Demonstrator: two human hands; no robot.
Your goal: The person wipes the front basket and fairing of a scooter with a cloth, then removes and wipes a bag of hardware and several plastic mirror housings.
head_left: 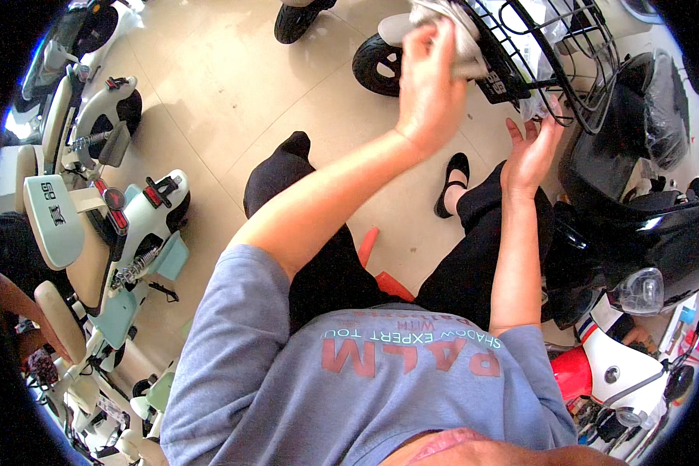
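My left hand (431,89) is closed on a crumpled whitish cloth (462,35), slightly blurred. The cloth is against the side of a black wire basket (512,31), next to a black plate with pale lettering (495,87). My right hand (532,147) is just under the basket's near lower corner, palm up. Its fingers are apart, and the fingertips are close to clear plastic wrap (532,107); whether they touch it or the basket I cannot tell. Beyond the cloth, a light-coloured scooter's black wheel (377,65) rests on the floor.
Several pale electric scooters (54,221) line the left side. A black scooter (637,241) with a plastic-wrapped part stands close on the right, and a red and white one (606,369) behind it. Another wheel (295,23) is at the top. An orange-red object (392,286) lies between my legs.
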